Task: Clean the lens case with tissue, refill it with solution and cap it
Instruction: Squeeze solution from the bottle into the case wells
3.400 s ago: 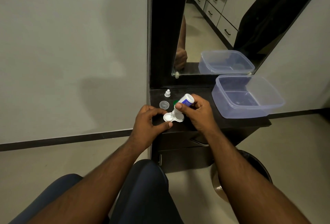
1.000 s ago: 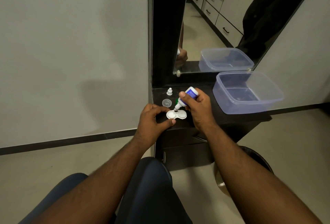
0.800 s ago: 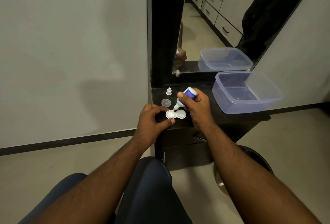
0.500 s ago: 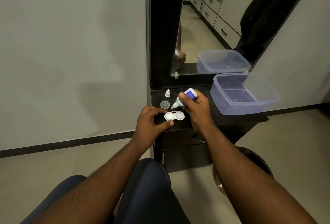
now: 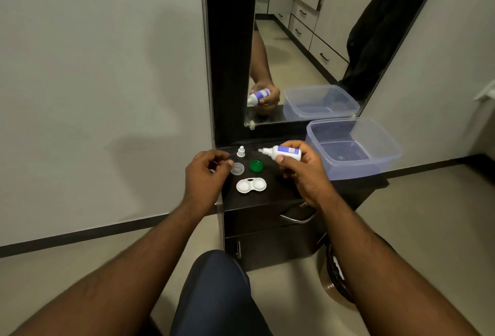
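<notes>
The right hand point(image 5: 302, 172) is clamped on the bottle point(image 5: 284, 152), nozzle pointing to 9 o'clock. The left hand point(image 5: 205, 177) is loosely curled and empty. The open case point(image 5: 251, 185) lies on the table point(image 5: 281, 191), between the hands.

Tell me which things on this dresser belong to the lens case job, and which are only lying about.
For the job:
lens case, open on the dresser top
solution bottle, uncapped, held in the right hand
green cap
clear cap, beside the left hand
small white bottle cap

Lying about:
plastic tub
mirror
</notes>
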A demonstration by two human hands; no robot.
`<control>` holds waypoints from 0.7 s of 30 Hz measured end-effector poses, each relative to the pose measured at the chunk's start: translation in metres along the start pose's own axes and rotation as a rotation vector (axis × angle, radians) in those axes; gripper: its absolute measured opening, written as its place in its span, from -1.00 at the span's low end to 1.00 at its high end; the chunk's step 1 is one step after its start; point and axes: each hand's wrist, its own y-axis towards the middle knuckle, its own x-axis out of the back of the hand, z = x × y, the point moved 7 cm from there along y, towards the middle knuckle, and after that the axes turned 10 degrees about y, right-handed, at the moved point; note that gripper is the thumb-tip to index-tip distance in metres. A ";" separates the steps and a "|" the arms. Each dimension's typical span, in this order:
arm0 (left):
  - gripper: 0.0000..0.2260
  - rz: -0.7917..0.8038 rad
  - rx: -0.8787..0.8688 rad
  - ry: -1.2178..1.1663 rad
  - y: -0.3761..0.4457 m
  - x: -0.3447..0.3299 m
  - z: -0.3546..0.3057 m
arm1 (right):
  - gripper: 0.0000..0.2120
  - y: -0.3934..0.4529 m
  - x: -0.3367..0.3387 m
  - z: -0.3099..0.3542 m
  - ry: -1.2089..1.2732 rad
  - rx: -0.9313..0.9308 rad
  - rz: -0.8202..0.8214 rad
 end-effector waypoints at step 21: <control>-0.86 0.271 -0.131 0.271 0.067 -0.050 -0.039 | -0.58 0.011 0.001 -0.016 -0.007 0.036 -0.088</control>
